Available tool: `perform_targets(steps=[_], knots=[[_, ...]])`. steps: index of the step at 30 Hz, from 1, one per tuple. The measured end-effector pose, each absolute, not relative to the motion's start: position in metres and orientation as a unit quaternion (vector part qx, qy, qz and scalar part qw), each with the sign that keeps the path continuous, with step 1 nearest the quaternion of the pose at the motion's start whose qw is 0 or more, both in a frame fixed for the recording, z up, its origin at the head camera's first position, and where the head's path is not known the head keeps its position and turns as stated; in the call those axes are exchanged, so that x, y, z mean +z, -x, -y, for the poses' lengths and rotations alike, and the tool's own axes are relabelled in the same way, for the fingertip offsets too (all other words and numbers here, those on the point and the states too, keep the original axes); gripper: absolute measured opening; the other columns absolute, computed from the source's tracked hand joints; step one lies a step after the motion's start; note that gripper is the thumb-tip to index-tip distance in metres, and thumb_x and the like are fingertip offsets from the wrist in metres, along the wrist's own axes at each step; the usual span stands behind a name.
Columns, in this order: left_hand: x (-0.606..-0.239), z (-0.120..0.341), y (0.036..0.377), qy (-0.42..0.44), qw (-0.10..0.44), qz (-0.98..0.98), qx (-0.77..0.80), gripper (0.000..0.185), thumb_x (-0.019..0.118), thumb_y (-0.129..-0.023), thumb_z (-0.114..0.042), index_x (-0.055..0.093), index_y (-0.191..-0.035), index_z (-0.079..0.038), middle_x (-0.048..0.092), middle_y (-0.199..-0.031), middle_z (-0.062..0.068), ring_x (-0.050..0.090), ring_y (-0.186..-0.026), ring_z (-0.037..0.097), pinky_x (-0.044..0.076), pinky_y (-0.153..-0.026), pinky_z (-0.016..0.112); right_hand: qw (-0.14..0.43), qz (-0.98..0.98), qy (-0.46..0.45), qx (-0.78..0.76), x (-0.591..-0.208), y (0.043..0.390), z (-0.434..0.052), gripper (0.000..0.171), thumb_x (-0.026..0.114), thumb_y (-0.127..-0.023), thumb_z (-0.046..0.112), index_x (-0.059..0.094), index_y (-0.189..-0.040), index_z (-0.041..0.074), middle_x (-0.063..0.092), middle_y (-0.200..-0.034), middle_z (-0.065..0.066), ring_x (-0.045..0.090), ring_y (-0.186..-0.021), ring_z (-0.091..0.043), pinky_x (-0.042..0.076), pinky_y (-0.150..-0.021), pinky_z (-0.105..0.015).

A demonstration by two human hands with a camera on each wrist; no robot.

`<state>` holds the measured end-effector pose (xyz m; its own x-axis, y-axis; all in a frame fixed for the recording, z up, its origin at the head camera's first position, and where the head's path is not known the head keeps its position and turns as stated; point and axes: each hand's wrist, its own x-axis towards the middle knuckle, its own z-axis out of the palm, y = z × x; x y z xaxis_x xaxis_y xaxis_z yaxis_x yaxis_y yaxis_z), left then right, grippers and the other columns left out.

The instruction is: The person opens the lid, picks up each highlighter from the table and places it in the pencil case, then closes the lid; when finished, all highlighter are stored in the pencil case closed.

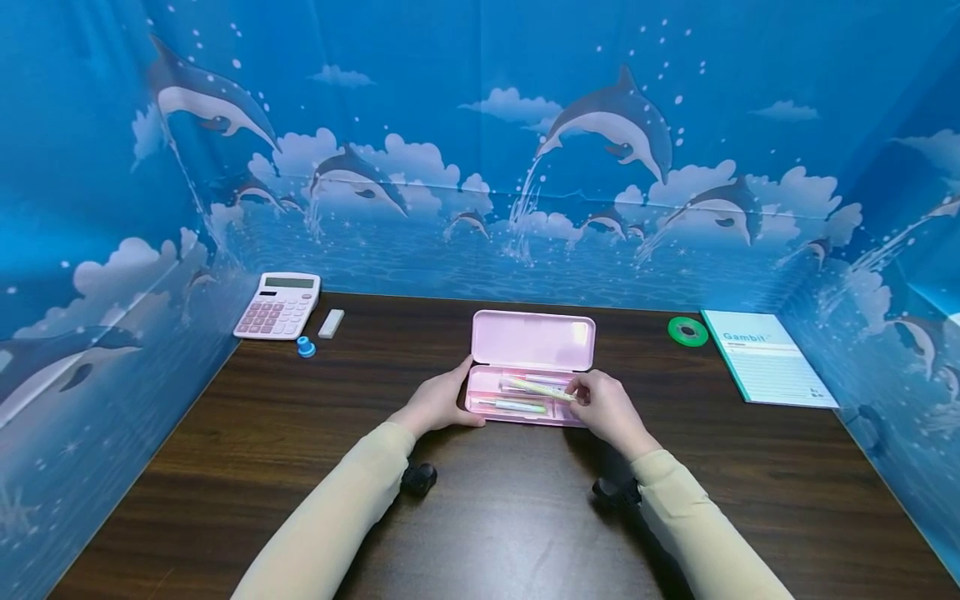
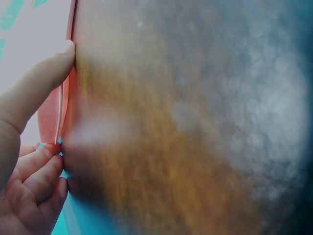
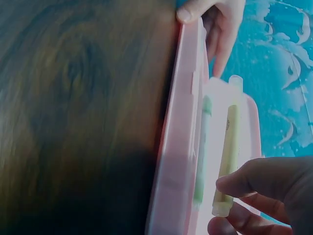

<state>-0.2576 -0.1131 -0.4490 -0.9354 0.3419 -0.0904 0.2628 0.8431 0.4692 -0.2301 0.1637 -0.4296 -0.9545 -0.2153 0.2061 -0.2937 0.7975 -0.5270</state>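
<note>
I have the pink pencil case (image 1: 525, 392) lying open near the middle of the dark wooden table (image 1: 510, 517), its lid (image 1: 534, 340) standing up on the far side. My left hand (image 1: 438, 402) steadies the case at its left end: the thumb runs along the far-left corner and the other fingers curl against the near-left edge, which the left wrist view confirms with the thumb tip (image 2: 61, 56) pressed on the pink rim. My right hand (image 1: 609, 406) is at the right end of the tray, thumb and forefinger pinching the yellow-green pen (image 1: 542, 389) by its right end; in the right wrist view the same pen (image 3: 226, 156) lies lengthwise in the case beside a green pen (image 3: 201, 152). I cannot tell whether the pinched pen is just lifted or still resting in the tray. I judge the step in hand to be handling this one pen at the case, either drawing it out or laying it in. The next move calls for a steady pinch and a low, level travel, so the pen clears the tray's wall without nudging its neighbours, while the left hand holds the case from sliding.
</note>
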Motion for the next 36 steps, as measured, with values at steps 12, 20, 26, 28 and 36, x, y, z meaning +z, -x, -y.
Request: perform_targets(steps=[12,20,26,28,36], knots=[[-0.445,0.112,0.256,-0.152,0.094,-0.957,0.229,0.114,0.081,-0.07,-0.047,0.012,-0.154,-0.011,0.038,-0.149,0.012,0.042,-0.132,0.028,0.037,-0.106,0.042,0.057,0.936,-0.18,0.296,-0.434,0.236,-0.136,0.011,0.073,-0.074,0.0,0.065,-0.075,0.007,0.053,-0.068,-0.001,0.045,-0.064,-0.013,0.039,-0.059,-0.027],[-0.445,0.112,0.256,-0.154,0.093,-0.957,0.226,0.114,0.081,-0.07,-0.047,0.011,-0.154,-0.011,0.039,-0.148,0.013,0.043,-0.131,0.028,0.037,-0.105,0.042,0.069,0.938,-0.189,0.284,-0.435,0.237,-0.126,0.01,0.076,-0.074,0.002,0.068,-0.077,0.008,0.059,-0.07,0.0,0.048,-0.064,-0.011,0.044,-0.06,-0.026],[-0.446,0.112,0.256,-0.156,0.091,-0.957,0.226,0.115,0.081,-0.07,-0.047,0.012,-0.154,-0.011,0.039,-0.148,0.013,0.044,-0.131,0.029,0.038,-0.105,0.043,0.068,0.937,-0.187,0.287,-0.433,0.236,-0.129,0.006,0.075,-0.079,0.007,0.069,-0.079,0.009,0.059,-0.07,0.002,0.049,-0.064,-0.011,0.045,-0.061,-0.026],[-0.446,0.112,0.256,-0.156,0.09,-0.957,0.226,0.115,0.081,-0.07,-0.047,0.012,-0.154,-0.011,0.039,-0.148,0.014,0.044,-0.131,0.029,0.038,-0.105,0.043,0.065,0.938,-0.181,0.29,-0.433,0.236,-0.132,0.005,0.074,-0.08,0.007,0.069,-0.08,0.009,0.058,-0.071,0.001,0.049,-0.064,-0.012,0.045,-0.061,-0.027],[-0.449,0.112,0.257,-0.15,0.091,-0.956,0.236,0.115,0.082,-0.07,-0.047,0.011,-0.154,-0.012,0.039,-0.148,0.013,0.043,-0.132,0.029,0.037,-0.106,0.042,0.048,0.942,-0.134,0.303,-0.436,0.236,-0.149,0.009,0.072,-0.082,0.01,0.068,-0.089,0.008,0.055,-0.073,-0.001,0.048,-0.068,-0.016,0.043,-0.061,-0.028]])
